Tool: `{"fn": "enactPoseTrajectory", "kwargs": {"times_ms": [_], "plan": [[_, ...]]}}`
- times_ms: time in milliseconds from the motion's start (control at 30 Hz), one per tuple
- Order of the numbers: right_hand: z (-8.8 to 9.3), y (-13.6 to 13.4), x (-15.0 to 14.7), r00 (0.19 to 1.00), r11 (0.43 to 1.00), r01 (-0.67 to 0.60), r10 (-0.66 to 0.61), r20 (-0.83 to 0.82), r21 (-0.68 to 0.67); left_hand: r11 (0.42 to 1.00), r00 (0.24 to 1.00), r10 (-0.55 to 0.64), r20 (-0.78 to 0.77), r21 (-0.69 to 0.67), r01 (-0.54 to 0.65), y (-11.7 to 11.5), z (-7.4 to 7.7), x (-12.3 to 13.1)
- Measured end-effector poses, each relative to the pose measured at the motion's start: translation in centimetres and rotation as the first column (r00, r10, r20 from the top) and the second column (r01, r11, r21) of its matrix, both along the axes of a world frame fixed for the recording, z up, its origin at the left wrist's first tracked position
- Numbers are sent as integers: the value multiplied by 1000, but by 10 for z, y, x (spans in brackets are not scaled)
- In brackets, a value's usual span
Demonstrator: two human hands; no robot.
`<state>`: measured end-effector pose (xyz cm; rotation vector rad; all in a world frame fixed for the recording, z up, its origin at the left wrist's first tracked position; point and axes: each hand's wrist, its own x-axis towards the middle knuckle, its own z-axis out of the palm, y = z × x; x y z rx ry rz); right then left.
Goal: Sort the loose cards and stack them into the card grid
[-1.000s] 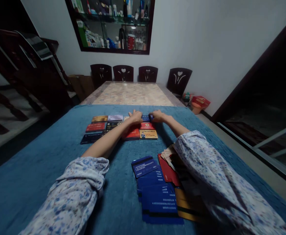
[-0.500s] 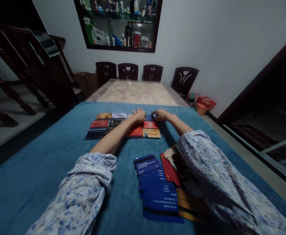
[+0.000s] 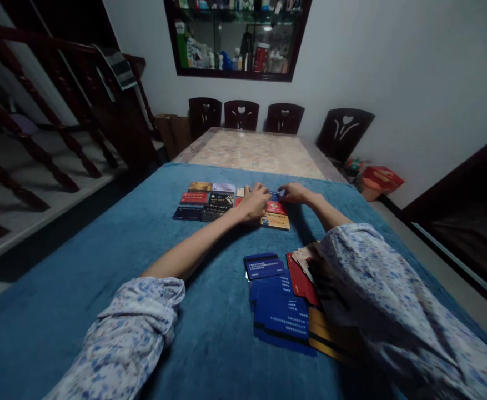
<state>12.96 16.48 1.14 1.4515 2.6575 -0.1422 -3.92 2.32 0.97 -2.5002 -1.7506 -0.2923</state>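
Rows of cards lie on a blue cloth (image 3: 143,244), among them a red card (image 3: 194,198), a black card (image 3: 221,199) and a yellow VIP card (image 3: 275,221). My left hand (image 3: 255,201) rests over the right part of the rows, fingers apart, covering some cards. At the back right corner, my right hand (image 3: 296,193) touches a blue card (image 3: 275,196) with its fingertips; whether it grips the card is unclear. Nearer to me, blue cards (image 3: 282,319) lie overlapping beside a red card (image 3: 300,280) and a gold card (image 3: 330,336), partly under my right sleeve.
Beyond the cloth the marbled tabletop (image 3: 255,150) shows, with dark chairs (image 3: 242,115) behind it. A cardboard box (image 3: 173,133) stands at the back left. A red box (image 3: 382,179) is on the floor at the right.
The view has shifted, so the table and cards sit differently in frame. My left hand has moved nearer over the right-hand cards. My right hand remains by the blue card.
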Motion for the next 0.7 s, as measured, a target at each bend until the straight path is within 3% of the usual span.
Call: {"fn": "enactPoseTrajectory", "kwargs": {"times_ms": [167,400,533,700], "plan": [[3,-19,5,999,992,-48,48,4,114,997,998,-54,43,51,51,-50,-11,2],[2,-91,12,966,922,-245,260,-8,301,988,986,-131,104,90,122,-119,-28,1],[-10,-132,27,909,848,-366,414,-47,383,991,987,-103,125,97,92,-147,-39,0],[-38,-171,46,803,746,-491,588,-99,449,993,988,-31,152,120,13,-168,-45,-5]]}}
